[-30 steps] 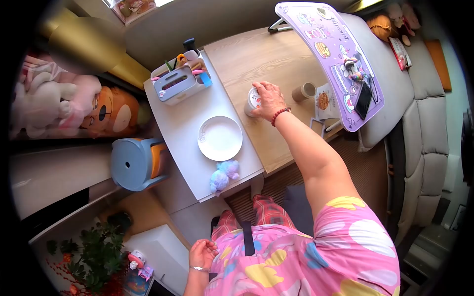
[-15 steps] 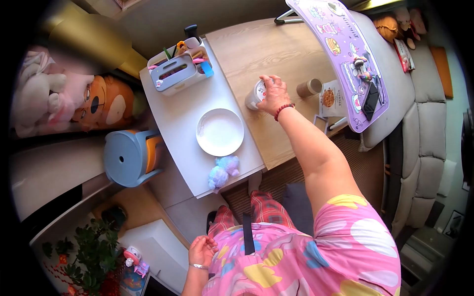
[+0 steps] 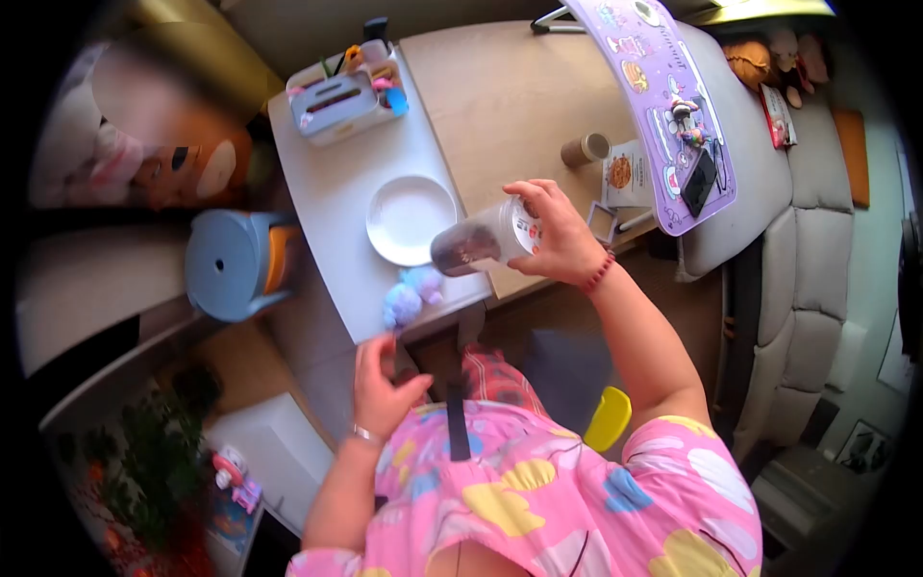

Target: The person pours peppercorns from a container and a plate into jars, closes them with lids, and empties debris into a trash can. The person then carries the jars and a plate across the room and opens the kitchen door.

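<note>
My right hand (image 3: 558,234) grips a clear jar (image 3: 471,244) by its printed white lid end. The jar is tilted on its side in the air, near the front edge of the table, and its contents look dark. Just left of it, a white plate (image 3: 411,221) lies on the white part of the table. My left hand (image 3: 382,385) is raised in front of my body, fingers apart and curved, with nothing in it. Close by that hand, a fluffy blue and purple item (image 3: 411,295) rests at the table's corner.
A grey tissue box organizer (image 3: 336,104) stands at the back left of the table. Beyond the jar are a brown canister (image 3: 585,150), a printed card (image 3: 625,173) and a purple folding table (image 3: 663,106). A blue stool (image 3: 226,264) is at the left.
My right hand has lifted the jar off the wooden tabletop and brought it nearer, tipping it sideways. My left hand has risen towards the table and its fingers have spread.
</note>
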A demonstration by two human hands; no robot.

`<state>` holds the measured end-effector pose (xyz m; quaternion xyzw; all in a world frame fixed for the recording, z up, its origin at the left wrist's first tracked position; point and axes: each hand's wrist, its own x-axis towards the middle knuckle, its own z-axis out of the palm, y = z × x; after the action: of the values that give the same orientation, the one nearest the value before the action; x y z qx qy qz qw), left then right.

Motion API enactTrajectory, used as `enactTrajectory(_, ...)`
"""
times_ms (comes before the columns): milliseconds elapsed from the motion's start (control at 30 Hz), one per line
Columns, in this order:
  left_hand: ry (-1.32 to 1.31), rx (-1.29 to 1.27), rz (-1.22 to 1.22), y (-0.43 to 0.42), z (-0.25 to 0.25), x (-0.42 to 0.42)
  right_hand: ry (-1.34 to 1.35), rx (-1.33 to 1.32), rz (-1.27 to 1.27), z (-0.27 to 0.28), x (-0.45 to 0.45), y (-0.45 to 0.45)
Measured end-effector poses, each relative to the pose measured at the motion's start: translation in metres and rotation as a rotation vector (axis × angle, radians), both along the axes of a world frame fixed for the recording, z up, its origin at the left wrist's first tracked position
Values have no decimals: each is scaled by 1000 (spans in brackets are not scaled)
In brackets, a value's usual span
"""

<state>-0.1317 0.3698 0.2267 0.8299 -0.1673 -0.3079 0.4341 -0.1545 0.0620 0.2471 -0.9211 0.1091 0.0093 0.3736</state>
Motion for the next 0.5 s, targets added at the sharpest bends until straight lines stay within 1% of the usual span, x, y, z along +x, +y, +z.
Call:
enactTrajectory(33, -122, -93, -56, -13, 8, 7, -13, 81, 37, 18, -8, 9)
enactTrajectory(67, -277, -87, -154, -25, 19, 12, -25, 158, 73, 32, -14, 18)
enactTrajectory(100, -342, -97, -229, -37, 34, 18, -35, 236, 108, 45, -19, 25)
enactTrajectory(133, -409, -125, -283, -46, 43, 20, -28, 240, 122, 56, -23, 32)
enactTrajectory(167, -405, -121, -271, -52, 50, 19, -45, 364, 162, 65, -26, 38)
enactTrajectory(200, -362, -132, -333, -57, 57, 18, -61, 488, 199, 74, -29, 42)
enactTrajectory(233, -321, -147, -396, -60, 64, 16, -58, 486, 206, 80, -31, 45)
enactTrajectory(300, -286, -169, -386, -60, 75, 14, -36, 605, 242, 91, -33, 48)
enactTrajectory(367, -336, -220, -385, -59, 81, 14, -33, 604, 279, 100, -34, 48)
enactTrajectory(400, -336, -219, -376, -58, 83, 14, -48, 595, 291, 105, -35, 49)
enactTrajectory(467, -298, -301, -382, -55, 86, 17, -61, 581, 313, 115, -32, 51)
enactTrajectory(500, -301, -305, -374, -53, 89, 18, -84, 550, 369, 119, -30, 51)
